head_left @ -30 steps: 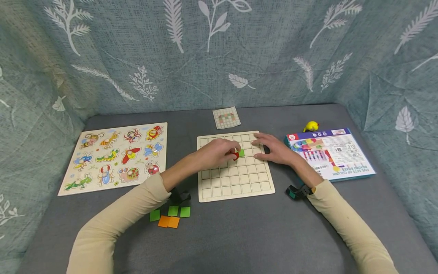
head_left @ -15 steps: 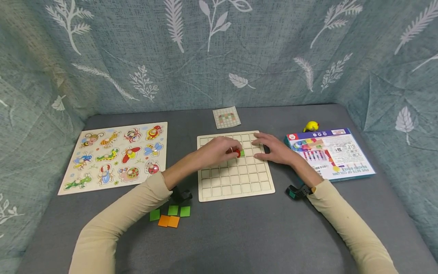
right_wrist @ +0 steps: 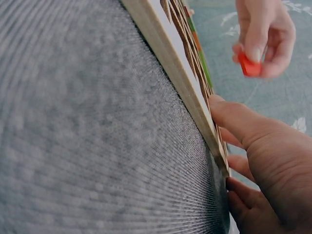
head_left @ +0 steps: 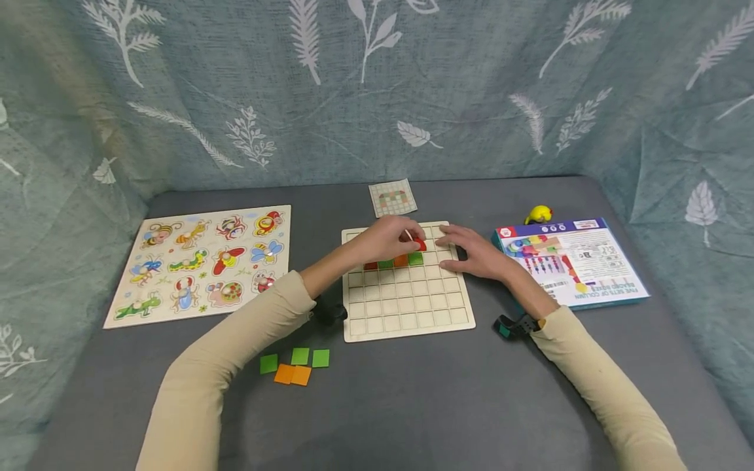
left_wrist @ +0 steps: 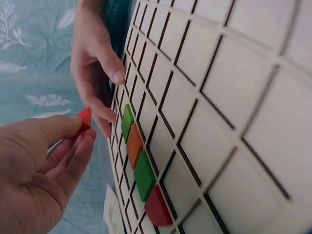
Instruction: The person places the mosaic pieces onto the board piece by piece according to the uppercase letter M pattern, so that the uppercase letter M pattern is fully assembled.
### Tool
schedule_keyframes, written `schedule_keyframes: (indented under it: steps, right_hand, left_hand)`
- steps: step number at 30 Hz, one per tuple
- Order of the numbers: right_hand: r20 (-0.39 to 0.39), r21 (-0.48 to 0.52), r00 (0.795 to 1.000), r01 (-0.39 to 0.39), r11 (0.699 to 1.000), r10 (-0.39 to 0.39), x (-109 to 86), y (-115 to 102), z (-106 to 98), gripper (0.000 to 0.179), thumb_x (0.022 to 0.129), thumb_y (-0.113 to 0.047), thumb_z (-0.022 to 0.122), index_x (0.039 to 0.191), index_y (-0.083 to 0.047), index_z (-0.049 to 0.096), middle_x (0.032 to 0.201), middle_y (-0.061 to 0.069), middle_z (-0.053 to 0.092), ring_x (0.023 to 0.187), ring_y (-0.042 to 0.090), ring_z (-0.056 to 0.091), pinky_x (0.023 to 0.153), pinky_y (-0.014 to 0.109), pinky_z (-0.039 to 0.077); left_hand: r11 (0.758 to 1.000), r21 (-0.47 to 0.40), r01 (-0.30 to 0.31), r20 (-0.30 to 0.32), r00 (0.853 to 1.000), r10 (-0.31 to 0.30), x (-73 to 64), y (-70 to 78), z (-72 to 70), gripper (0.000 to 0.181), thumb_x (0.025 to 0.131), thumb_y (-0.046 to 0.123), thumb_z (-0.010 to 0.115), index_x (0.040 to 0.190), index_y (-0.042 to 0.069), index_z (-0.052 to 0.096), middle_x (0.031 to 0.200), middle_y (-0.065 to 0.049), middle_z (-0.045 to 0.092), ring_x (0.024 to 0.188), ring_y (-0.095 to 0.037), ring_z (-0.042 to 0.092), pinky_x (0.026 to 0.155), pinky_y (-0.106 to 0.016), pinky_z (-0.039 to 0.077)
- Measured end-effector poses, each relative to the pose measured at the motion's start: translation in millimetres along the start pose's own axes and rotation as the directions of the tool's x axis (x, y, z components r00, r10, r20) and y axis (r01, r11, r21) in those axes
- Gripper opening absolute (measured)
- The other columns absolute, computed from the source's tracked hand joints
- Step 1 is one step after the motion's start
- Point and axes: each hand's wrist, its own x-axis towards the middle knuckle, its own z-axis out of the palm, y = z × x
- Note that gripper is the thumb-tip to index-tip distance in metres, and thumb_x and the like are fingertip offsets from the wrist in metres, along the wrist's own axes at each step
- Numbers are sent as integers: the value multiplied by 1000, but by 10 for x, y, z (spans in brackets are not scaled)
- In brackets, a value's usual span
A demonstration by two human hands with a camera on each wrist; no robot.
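My left hand (head_left: 385,239) pinches a small red tile (head_left: 421,244) between thumb and fingers, raised over the pale wooden grid board (head_left: 415,302). In the left wrist view a row of tiles lies in the grid: a round-edged red tile (left_wrist: 158,207), a green tile (left_wrist: 144,175), an orange tile (left_wrist: 135,145) and another green tile (left_wrist: 127,121). My right hand (head_left: 476,253) rests at the board's right edge, its fingers spread. In the right wrist view its thumb (right_wrist: 231,114) touches the board's edge.
Several loose green tiles (head_left: 300,356) and two orange tiles (head_left: 301,375) lie front left. An insect puzzle board (head_left: 203,314) is at left, a boxed set (head_left: 601,261) at right. Behind are a printed pattern card (head_left: 393,198) and a yellow toy (head_left: 538,214).
My left hand has moved up and to the right with the red tile, away from the row, which now shows more fully. The right hand stays at the board's edge.
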Motion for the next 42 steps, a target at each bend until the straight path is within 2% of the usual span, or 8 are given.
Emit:
schedule_keyframes:
  steps: [7, 15, 19, 22, 27, 35, 39, 42]
  right_hand:
    - [2, 7, 1000, 8, 1000, -8, -8, 28, 5, 49, 92, -25, 67, 136, -6, 54, 156, 20, 30, 147, 42, 20, 113, 64, 21]
    - [3, 21, 1000, -18, 1000, 18, -32, 9, -7, 48, 92, -24, 67, 135, -6, 55, 157, 20, 29, 148, 42, 17, 114, 64, 19]
    - [1, 13, 1000, -15, 1000, 15, -25, 12, -4, 47, 92, -25, 66, 134, -6, 55, 157, 20, 29, 147, 42, 17, 114, 64, 19]
    - [-3, 2, 1000, -10, 1000, 10, -24, 8, -2, 48, 92, -25, 67, 134, -6, 55, 156, 20, 29, 147, 42, 18, 114, 64, 20]
    - [-7, -14, 1000, 1, 1000, -1, -26, -4, -5, 49, 92, -24, 67, 135, -6, 55, 156, 20, 30, 147, 42, 20, 114, 62, 21]
    - [-8, -7, 1000, 5, 1000, -5, -21, -25, -59, 48, 91, -24, 67, 135, -5, 55, 156, 20, 30, 147, 42, 20, 115, 62, 20]
    - [-18, -6, 1000, 9, 1000, -9, -21, -22, -46, 47, 91, -22, 68, 133, -5, 56, 155, 20, 32, 146, 42, 21, 114, 62, 21]
    - [-15, -8, 1000, 9, 1000, -9, -32, -23, -5, 47, 91, -22, 68, 133, -4, 56, 155, 21, 32, 146, 42, 22, 114, 62, 22]
  left_hand:
    - [996, 87, -35, 50, 998, 31, 247, 5, 116, 21, 93, 9, 63, 112, 6, 72, 111, -11, 69, 97, -22, 67, 84, -27, 54]
    - [989, 139, -41, 93, 995, 28, 329, 55, 205, 19, 92, 8, 64, 110, 4, 72, 110, -11, 72, 95, -20, 69, 80, -26, 54]
    - [986, 158, -58, 95, 995, 43, 323, 56, 223, 18, 92, 8, 65, 107, 4, 73, 105, -10, 73, 92, -19, 69, 79, -26, 54]
    - [976, 203, -79, 110, 992, 58, 306, 52, 235, 16, 92, 9, 65, 105, 5, 75, 101, -9, 74, 91, -18, 67, 80, -26, 54]
    - [938, 315, -146, 146, 984, 104, 267, 87, 235, 16, 92, 13, 66, 101, 6, 77, 95, -8, 73, 87, -17, 64, 79, -28, 51]
    - [877, 420, -233, 179, 969, 171, 262, 159, 229, 14, 92, 9, 64, 94, 6, 78, 90, -8, 71, 86, -19, 64, 80, -28, 52]
    - [866, 445, -228, 190, 969, 157, 205, 178, 233, 15, 94, 13, 64, 99, 8, 77, 104, -8, 70, 96, -19, 65, 85, -29, 53]
    - [859, 482, -174, 142, 983, 120, 26, 212, 211, 21, 95, 18, 62, 111, 11, 73, 120, -8, 65, 106, -21, 64, 86, -32, 54]
